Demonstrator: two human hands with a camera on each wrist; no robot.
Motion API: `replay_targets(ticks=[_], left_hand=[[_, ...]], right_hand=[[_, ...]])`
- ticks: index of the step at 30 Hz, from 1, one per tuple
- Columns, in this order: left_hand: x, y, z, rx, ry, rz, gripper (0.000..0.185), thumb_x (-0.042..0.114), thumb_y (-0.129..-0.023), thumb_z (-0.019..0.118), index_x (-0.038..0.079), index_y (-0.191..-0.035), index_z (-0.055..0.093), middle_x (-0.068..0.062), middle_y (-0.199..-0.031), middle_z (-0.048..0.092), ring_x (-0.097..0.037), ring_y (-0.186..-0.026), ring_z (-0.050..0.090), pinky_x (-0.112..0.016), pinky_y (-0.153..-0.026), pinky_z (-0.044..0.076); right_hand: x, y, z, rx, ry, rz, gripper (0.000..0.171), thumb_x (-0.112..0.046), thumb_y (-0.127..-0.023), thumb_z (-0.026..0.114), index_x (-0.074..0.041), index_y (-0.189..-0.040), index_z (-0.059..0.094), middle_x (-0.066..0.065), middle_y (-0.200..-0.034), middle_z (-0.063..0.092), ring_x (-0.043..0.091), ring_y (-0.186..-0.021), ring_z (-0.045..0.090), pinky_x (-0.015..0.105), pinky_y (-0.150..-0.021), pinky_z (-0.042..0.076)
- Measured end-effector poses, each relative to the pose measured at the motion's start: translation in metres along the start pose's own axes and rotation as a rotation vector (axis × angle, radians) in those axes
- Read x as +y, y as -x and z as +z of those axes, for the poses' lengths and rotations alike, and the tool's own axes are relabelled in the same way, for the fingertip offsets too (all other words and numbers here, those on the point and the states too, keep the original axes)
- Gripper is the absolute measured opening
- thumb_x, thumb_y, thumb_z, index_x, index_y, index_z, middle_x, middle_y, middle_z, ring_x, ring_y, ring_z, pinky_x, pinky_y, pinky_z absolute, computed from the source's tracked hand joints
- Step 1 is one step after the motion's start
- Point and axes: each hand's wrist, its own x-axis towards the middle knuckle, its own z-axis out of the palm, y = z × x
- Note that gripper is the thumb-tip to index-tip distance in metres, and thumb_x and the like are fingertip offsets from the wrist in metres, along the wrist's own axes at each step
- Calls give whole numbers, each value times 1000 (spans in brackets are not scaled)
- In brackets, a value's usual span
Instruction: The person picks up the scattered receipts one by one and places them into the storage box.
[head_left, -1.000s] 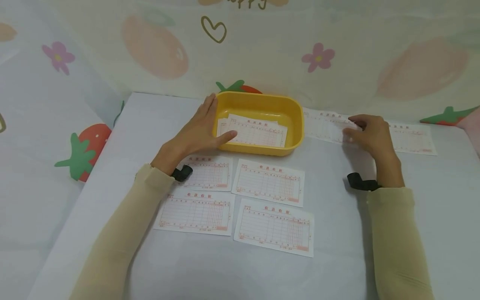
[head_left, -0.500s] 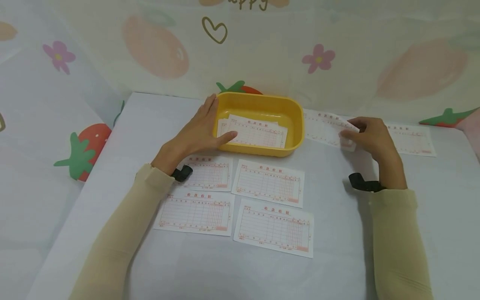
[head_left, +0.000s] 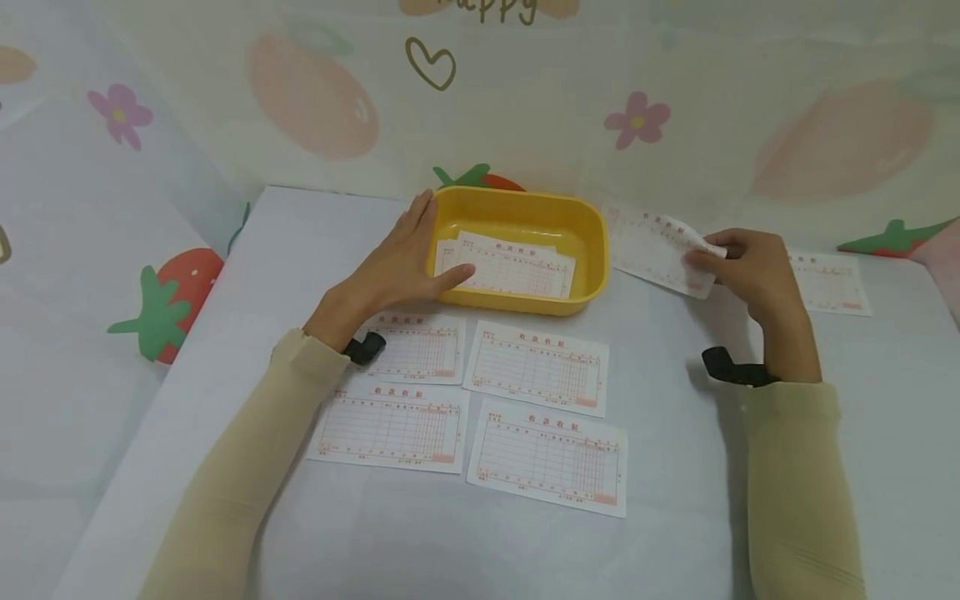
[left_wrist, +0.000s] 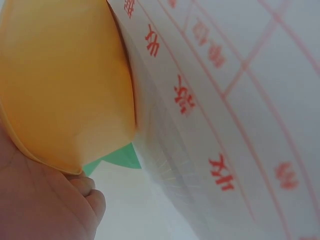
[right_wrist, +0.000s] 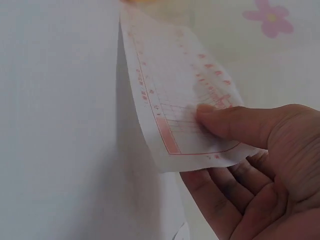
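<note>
Rectangular red-printed white paper slip (head_left: 651, 252), pinched by right hand (head_left: 761, 271), raised higher, seemingly freed; oblong yellow plastic tray (head_left: 536, 207) braced by spread left hand (head_left: 396, 265).

Dull, diffuse light casts soft-edged shadows.

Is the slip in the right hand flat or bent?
Bent: pinched by the right hand, the slip curls up at its top edge.

Right hand (head_left: 761, 275) pinches slip (head_left: 652, 246); left (head_left: 397, 262) holds tray (head_left: 525, 214).
</note>
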Motion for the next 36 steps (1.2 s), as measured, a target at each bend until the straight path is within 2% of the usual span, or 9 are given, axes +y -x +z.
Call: replay_targets(ticks=[2, 7, 12, 17, 22, 24, 27, 30, 36], left_hand=[[1, 0, 0, 0, 0, 1, 119, 73, -96, 54, 8, -169, -12, -7, -180, -16, -29, -169, -4, -50, -138, 9], [1, 0, 0, -2, -4, -8, 118, 72, -96, 55, 9, -169, -13, -8, -180, -16, -30, -169, -3, -51, -138, 10], [1, 0, 1, -1, -9, -5, 118, 72, -96, 54, 9, -169, -13, -9, -180, -14, -31, -169, -2, -52, -137, 12], [1, 0, 1, 5, -11, -2, 118, 72, -96, 55, 9, -169, -12, -9, -180, -14, -31, -169, -1, -52, -137, 12], [1, 0, 1, 9, -8, -2, 118, 72, -95, 55, 10, -170, -13, -8, -180, -14, -32, -169, 2, -53, -137, 14], [1, 1, 1, 8, -8, -3, 118, 72, -95, 55, 10, -169, -13, -8, -180, -15, -33, -169, 2, -53, -137, 15], [1, 1, 0, 6, -11, -3, 118, 73, -95, 54, 10, -169, -14, -8, -180, -15, -32, -169, 1, -52, -137, 14], [1, 0, 0, 6, -11, -3, 119, 73, -95, 54, 9, -169, -14, -8, -180, -16, -32, -169, 0, -52, -137, 13], [0, -1, 2, 15, -13, -4, 119, 73, -95, 55, 8, -169, -12, -9, -180, -14, -31, -169, -1, -51, -137, 13]], right_hand=[[-1, 1, -2, -3, -59, 24, 53, -42, -92, 82, -4, -127, 69, -20, -74, 57, 3, -75, 59, 23, -64, 47], [-4, 5, -4, -13, -197, 78, 38, -46, -91, 82, -14, -109, 72, -28, -80, 61, -5, -78, 67, 18, -71, 51], [-6, 6, -9, -54, -210, 61, 60, -41, -101, 69, 3, -141, 61, -27, -97, 65, -10, -84, 65, 9, -76, 54], [-10, 10, -14, -34, -176, 19, 55, -37, -102, 69, 3, -139, 62, -26, -98, 63, -9, -83, 64, 9, -75, 54], [-20, 17, -21, 113, -338, -15, 7, -22, -94, 80, -16, -97, 78, -25, -80, 68, -3, -75, 66, 11, -71, 59], [-24, 19, -24, 174, -419, -22, 10, -17, -91, 83, -22, -84, 79, -22, -75, 70, -1, -70, 65, 11, -68, 59], [-31, 23, -28, 235, -601, -46, 12, -10, -87, 85, -21, -83, 82, -17, -72, 74, 2, -63, 65, 11, -65, 57], [-37, 27, -31, 263, -802, -98, 7, -1, -83, 86, -7, -87, 84, -8, -72, 77, 7, -62, 65, 14, -62, 57], [-45, 34, -35, 269, -908, -118, 16, -1, -81, 89, -1, -96, 82, -2, -83, 76, 12, -70, 62, 15, -61, 55]])
